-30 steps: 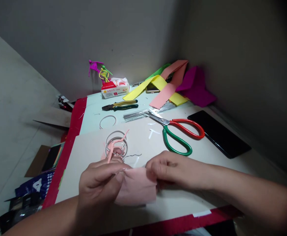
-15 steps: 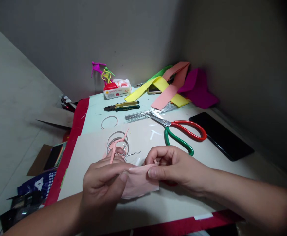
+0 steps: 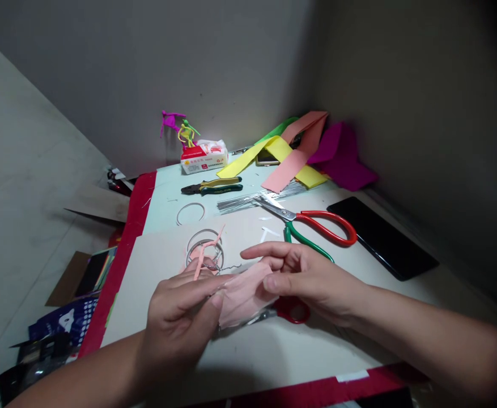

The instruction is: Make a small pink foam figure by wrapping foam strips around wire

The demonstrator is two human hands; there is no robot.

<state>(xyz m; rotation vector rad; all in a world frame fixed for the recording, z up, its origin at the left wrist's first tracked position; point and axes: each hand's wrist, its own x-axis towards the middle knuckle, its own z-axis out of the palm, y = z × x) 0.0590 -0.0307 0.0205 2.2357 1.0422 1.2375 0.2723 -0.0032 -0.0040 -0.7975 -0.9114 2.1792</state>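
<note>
A pale pink piece of crepe paper (image 3: 245,296) stretches between my hands above the table. My left hand (image 3: 184,309) pinches its left end, and a bent wire figure part wrapped in pink (image 3: 203,252) sticks up from the same hand, with a twisted bare wire (image 3: 232,267) beside it. On the paper's right end, my right hand (image 3: 299,275) closes thumb against curled fingers, its index finger stretched to the left. Below the paper lies a smaller pair of scissors with a red handle (image 3: 293,311), partly covered. Behind my left hand is a roll of tape (image 3: 203,232), partly hidden.
Large scissors with red and green handles (image 3: 327,226) lie beside a black phone (image 3: 384,238). Farther back are pliers (image 3: 214,186), thin wires (image 3: 248,201), a wire ring (image 3: 190,213), folded paper strips (image 3: 291,170) and a small box (image 3: 204,157) bearing wire figures (image 3: 186,134).
The right end of the pink paper has risen and tilted upward with my right hand, whose index finger has straightened. More of the small scissors beneath now shows.
</note>
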